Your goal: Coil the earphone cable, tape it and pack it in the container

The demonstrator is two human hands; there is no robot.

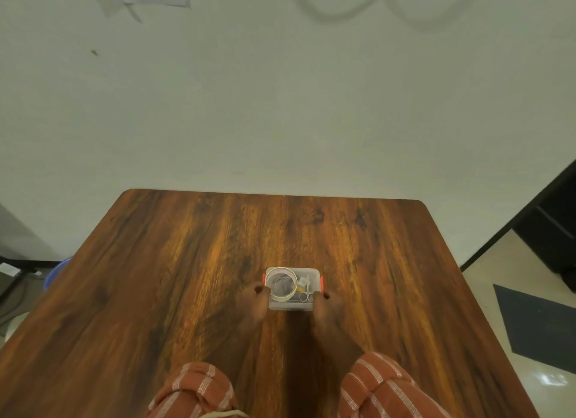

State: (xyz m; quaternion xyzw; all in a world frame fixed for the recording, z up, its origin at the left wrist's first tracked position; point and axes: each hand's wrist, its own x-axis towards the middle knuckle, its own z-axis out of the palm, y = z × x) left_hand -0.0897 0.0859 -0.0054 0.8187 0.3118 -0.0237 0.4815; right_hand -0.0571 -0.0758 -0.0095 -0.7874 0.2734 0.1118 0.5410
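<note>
A small clear plastic container [307, 274] with red side clips stands in the middle of the wooden table [187, 262]. A roll of clear tape [281, 283] lies on its left half. Small scissors [306, 296] and a dark bundle show through the plastic; the earphone cable cannot be made out for sure. My left hand [253, 302] holds the container's left side at the red clip. My right hand [327, 308] holds its right side at the other red clip.
The table runs to a pale wall at its far edge. A blue tub [54, 274] stands on the floor to the left. A dark mat [542, 327] lies on the floor to the right, beside dark furniture [558, 230].
</note>
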